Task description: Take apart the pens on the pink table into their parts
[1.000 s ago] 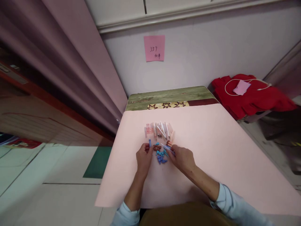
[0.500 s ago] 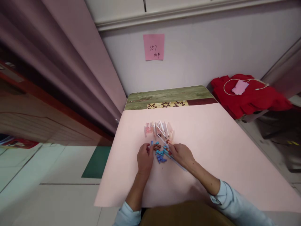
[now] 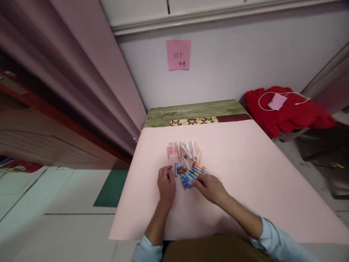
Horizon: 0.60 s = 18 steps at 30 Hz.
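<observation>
Resting left hand [image 3: 165, 184] and right hand [image 3: 210, 188] loosely curled, seemingly empty, by caps [image 3: 186, 181]; risking scattering them, rolling pens [image 3: 200, 170], if nudged

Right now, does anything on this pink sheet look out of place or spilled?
Nothing looks spilled or damaged. Loose blue caps lie jumbled between the left hand and right hand, and the pens beyond them are fanned unevenly.

Just one head-worn cam here, it's looking forward and down across the pale pink paper-covered tabletop [image 3: 253, 171] from fairly near, facing the white plastered wall [image 3: 234, 69].
</observation>
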Tool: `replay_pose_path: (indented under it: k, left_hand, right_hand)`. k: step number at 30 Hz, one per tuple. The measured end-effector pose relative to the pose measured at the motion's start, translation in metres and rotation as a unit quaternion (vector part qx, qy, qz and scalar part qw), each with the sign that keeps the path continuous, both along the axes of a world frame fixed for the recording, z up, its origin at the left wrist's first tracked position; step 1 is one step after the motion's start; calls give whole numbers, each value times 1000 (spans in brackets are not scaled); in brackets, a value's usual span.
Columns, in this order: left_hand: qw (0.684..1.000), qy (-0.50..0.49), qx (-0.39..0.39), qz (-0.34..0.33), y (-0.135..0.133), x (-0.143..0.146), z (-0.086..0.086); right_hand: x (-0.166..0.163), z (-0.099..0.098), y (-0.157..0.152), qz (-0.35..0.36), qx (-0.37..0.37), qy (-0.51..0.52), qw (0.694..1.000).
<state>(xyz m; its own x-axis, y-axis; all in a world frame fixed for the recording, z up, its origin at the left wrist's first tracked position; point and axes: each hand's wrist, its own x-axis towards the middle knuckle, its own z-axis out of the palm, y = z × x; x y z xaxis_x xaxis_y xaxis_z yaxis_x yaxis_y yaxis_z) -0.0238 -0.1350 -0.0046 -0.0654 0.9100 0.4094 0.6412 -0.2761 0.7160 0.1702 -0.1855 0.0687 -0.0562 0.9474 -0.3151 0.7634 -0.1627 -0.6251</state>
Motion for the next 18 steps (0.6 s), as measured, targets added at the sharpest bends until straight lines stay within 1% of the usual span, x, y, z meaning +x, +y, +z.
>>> replay_pose_path:
  k: [4, 7, 10, 12, 14, 18]
  left_hand:
    - [1000, 7, -14, -17, -2, 3, 0]
    - [999, 24, -18, -29, -4, 4, 0]
    - [999, 27, -16, -32, -4, 6, -2]
    - [999, 21, -18, -33, -3, 7, -2]
    - [999, 6, -21, -34, -3, 9, -1]
    - [998, -52, -36, -19, -4, 8, 2]
  right_hand:
    - [-5, -1, 15, -24, 70, -38, 997]
    - [9, -8, 14, -60, 94, -116, 987]
    - [31, -16, 6, -78, 105, -198, 971]
    - [41, -19, 0, -70, 105, -229, 965]
    - [45, -21, -3, -44, 111, -246, 962]
    - [41, -21, -5, 11, 140, -277, 950]
